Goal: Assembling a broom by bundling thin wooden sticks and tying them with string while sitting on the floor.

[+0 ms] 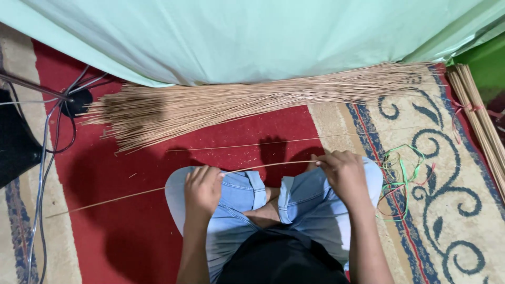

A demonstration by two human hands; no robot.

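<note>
We are pinching one thin stick [173, 186] in both hands: left hand [201, 189] clenching it over the left knee, right hand [344, 173] gripping its other end. A loose pile of sticks [236, 102] is lying ahead on the red carpet [121, 231], coloured strings [402, 179] beside our right knee.

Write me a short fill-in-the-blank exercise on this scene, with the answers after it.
1. Both hands, the left hand and right hand, hold one thin ____.
2. The big bundle of sticks lies on a ____ carpet.
3. The loose ribbon strings lie beside the person's ____ knee.

Answers: stick; red; right
</note>
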